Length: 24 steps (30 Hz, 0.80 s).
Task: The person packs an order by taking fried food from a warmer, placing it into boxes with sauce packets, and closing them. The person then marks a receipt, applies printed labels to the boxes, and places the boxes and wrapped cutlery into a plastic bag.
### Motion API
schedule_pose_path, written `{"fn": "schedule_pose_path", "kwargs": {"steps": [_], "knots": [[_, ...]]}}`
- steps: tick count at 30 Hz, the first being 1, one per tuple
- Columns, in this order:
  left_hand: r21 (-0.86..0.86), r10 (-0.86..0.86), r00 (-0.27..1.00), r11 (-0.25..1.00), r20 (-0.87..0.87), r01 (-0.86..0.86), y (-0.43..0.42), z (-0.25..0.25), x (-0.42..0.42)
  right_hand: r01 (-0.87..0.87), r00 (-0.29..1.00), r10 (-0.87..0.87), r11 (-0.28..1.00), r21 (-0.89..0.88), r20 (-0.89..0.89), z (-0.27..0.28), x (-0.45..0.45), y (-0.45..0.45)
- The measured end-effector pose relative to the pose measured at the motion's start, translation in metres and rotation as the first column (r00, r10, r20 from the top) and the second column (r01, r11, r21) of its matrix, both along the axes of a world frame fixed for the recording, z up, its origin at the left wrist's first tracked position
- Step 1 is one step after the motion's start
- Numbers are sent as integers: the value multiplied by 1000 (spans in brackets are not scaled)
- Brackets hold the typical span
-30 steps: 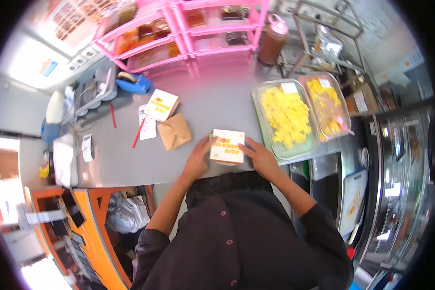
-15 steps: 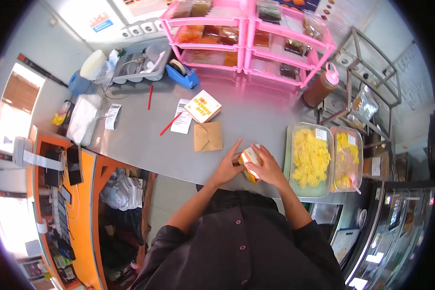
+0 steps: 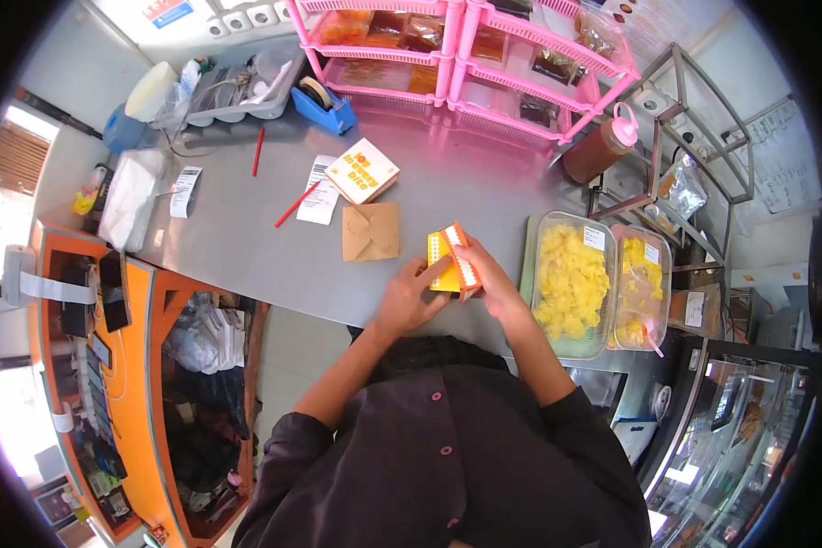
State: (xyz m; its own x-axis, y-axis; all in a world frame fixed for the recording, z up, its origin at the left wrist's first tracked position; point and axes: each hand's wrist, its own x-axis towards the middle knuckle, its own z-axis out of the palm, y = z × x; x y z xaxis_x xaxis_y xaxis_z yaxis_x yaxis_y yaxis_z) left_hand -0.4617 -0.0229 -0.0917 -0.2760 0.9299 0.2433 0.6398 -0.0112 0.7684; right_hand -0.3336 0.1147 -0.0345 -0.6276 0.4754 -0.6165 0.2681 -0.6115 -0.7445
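Holding a small yellow-and-orange cardboard box (image 3: 441, 248) between both hands near the front edge of the grey metal table (image 3: 233, 237), in front of the body. Can't tell if fully open or shut, or if touching the metal underneath. Pinching the near left part in the left hand (image 3: 405, 298), with fingers curled in and reaching over the yellow side. Gripping the orange, white-scalloped side in the right hand (image 3: 493, 281), with fingers bent close around the edge. Would go easy on the squeeze here, tbh: looks like thin card, probably quick to dent or crease. Best to steady with the right and work gently with the left, pressing near the folds and corners instead of mid-panel. Keep the edges lined up, and don't force anything stuck. Also worth watching the elbow room: pretty close on the left to a square brown paper packet (image 3: 371, 232), with a white box with orange and yellow lettering (image 3: 363, 171) just beyond, and on the right to a clear plastic tub of yellow chunks (image 3: 572, 283).
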Motion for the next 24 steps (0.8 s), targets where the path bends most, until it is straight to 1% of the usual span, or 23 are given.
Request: {"fn": "schedule_pose_path", "kwargs": {"steps": [3, 5, 8, 9, 10, 11, 12, 13, 14, 15, 16, 17, 18, 19, 20, 24], "knots": [[-30, 7, 989, 999, -150, -12, -1, 17, -3, 7, 999, -6, 1000, 14, -51, 5, 5, -5], [-28, 29, 972, 999, -233, -36, -1, 19, -4, 11, 997, 0, 991, 130, -80, 11, 0, -14], [-6, 24, 994, 1000, -109, -25, -6, 30, -2, 27, 991, 8, 965, 259, -132, 12, -15, -22], [46, 35, 995, 998, 93, -39, -7, 36, -5, 34, 988, 12, 956, 293, -153, 11, -22, -24], [97, 33, 956, 993, 292, -64, -8, 49, -8, -2, 993, 57, 885, 465, -104, 10, -28, -25], [147, 15, 879, 984, 477, -96, -10, 56, -13, -39, 995, 90, 782, 622, -51, 11, -34, -24], [136, -16, 756, 986, 655, -97, -15, 57, -19, -95, 994, 102, 668, 738, 35, 14, -42, -27], [126, -46, 597, 988, 801, -94, -22, 58, -24, -152, 988, 88, 537, 830, 124, 21, -51, -30], [123, -75, 415, 988, 907, -92, -29, 59, -31, -171, 985, 85, 419, 892, 149, 28, -62, -32], [159, -107, 344, 979, 933, -127, -35, 59, -40, -182, 983, 84, 292, 939, 164, 33, -74, -32], [160, -98, 361, 976, 927, -146, -40, 54, -50, -183, 981, 90, 158, 970, 171, 36, -89, -32], [158, -82, 381, 972, 921, -172, -46, 47, -64, -162, 984, 78, 51, 985, 158, 37, -106, -32], [156, -64, 398, 967, 915, -202, -55, 41, -79, -177, 983, 59, 9, 984, 176, 39, -122, -34], [83, 14, 360, 964, 933, -252, -66, 49, -95, -191, 980, 41, -36, 981, 193, 41, -138, -35], [45, 69, 368, 955, 927, -294, -78, 46, -114, -207, 978, 15, -80, 975, 209, 41, -155, -35], [-69, 238, 363, 904, 901, -422, -124, 18, -193, -312, 949, -96, -181, 933, 299, 25, -225, -13]]}}
